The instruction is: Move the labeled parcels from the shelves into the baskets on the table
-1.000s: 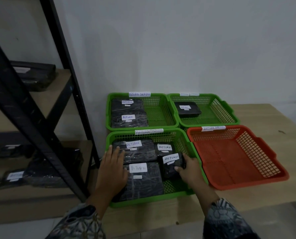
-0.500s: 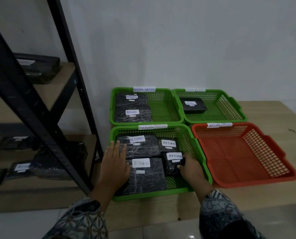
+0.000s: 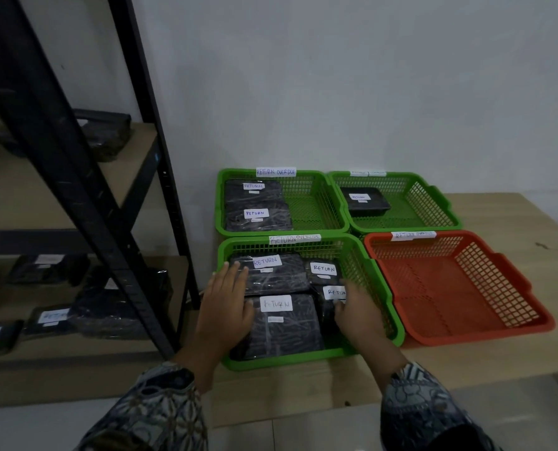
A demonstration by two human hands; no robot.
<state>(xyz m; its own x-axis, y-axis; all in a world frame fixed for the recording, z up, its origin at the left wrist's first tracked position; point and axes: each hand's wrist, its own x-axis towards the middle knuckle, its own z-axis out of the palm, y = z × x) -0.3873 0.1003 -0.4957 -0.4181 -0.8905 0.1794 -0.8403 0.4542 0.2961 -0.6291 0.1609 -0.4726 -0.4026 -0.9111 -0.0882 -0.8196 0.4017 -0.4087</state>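
Four baskets sit in a two-by-two block on the bench [image 3: 499, 216], and both hands are in the near green basket [image 3: 386, 307] at about 6 o'clock in the shot. The left hand [image 3: 225, 304] lies flat, fingers spread, resting across the left edge of the two big parcels there, the far large parcel [image 3: 274, 275] and the near large parcel [image 3: 284, 327], both tagged RETURN. The right hand [image 3: 357, 312] has its grip curled around the small near parcel [image 3: 328, 304], fingers covering the end of its label; just behind that sits another small parcel [image 3: 323, 270]. At 12 o'clock the far left green basket [image 3: 316, 203] holds two stacked-looking parcels [image 3: 255, 206], and at 1 o'clock the far right green basket [image 3: 427, 203] has one black tray-like parcel [image 3: 364, 201]. The orange basket [image 3: 460, 288] sits at 3 o'clock. Over at 9 o'clock the black shelf rack [image 3: 76, 177] has more wrapped parcels [image 3: 53, 317] on its shelves.
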